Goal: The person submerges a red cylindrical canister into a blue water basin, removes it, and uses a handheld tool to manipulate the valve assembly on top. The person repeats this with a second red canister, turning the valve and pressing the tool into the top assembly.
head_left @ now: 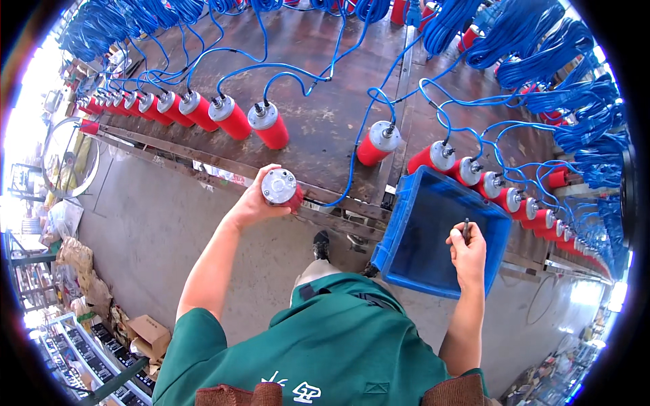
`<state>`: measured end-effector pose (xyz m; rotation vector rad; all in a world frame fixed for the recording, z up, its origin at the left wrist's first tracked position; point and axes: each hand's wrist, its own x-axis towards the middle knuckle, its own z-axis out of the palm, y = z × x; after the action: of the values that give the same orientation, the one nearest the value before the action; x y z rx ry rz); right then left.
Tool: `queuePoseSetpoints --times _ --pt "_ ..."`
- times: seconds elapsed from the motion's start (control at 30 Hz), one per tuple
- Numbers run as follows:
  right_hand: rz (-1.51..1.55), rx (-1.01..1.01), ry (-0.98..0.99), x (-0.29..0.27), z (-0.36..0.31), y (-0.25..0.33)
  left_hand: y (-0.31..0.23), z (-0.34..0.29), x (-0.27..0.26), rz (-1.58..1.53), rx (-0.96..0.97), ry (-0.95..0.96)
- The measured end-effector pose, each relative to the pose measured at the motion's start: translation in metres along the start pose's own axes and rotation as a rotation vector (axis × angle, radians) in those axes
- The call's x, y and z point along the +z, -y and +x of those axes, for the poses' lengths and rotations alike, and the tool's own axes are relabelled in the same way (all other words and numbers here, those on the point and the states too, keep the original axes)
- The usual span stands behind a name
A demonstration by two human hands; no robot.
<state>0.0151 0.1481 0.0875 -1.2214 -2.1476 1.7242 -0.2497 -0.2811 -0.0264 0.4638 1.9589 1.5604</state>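
Observation:
My left hand (248, 204) is wrapped round a red cylinder with a silver end cap (279, 186), held just off the bench's near edge with the cap facing up. A blue cable (351, 177) comes over the edge to the cylinder's right side; how it joins there is hidden. Above the blue crate (386, 247), my right hand (468, 260) pinches a small dark rod-like piece (466, 229) between thumb and fingers. Beyond the left hand stands a row of similar cylinders (273, 132), their caps fitted with black cable fittings. One more cylinder (377, 146) is left of the crate.
The brown metal bench (325, 122) spans the far side. Bundled blue cables (443, 27) lie along its back and right, with loose cable runs between. Another row of red cylinders (511, 198) continues right. A cardboard box (149, 336) and shelving sit at lower left.

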Motion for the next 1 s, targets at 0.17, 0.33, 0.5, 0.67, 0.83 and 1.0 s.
queuePoseSetpoints --times 0.17,0.33,0.5,0.67,0.83,1.0 --pt "0.156 0.022 -0.127 -0.059 -0.018 -0.023 0.012 0.016 0.005 0.276 0.118 -0.035" --pt "0.288 -0.095 -0.447 -0.166 -0.02 -0.054 0.045 -0.028 -0.002 -0.074 -0.167 -0.187" --pt "-0.077 0.17 -0.642 -0.268 -0.01 -0.14 0.078 -0.062 0.004 -0.087 -0.234 -0.245" --pt "-0.401 0.283 -0.483 -0.273 0.054 -0.217 0.1 -0.109 0.015 0.202 -0.259 -0.267" --pt "-0.559 0.085 -0.59 -0.314 0.13 -0.27 0.082 -0.167 0.071 0.333 -0.518 -0.28" --pt "-0.557 -0.236 -0.652 -0.342 0.136 -0.279 0.053 -0.2 0.119 0.317 -0.419 -0.231"
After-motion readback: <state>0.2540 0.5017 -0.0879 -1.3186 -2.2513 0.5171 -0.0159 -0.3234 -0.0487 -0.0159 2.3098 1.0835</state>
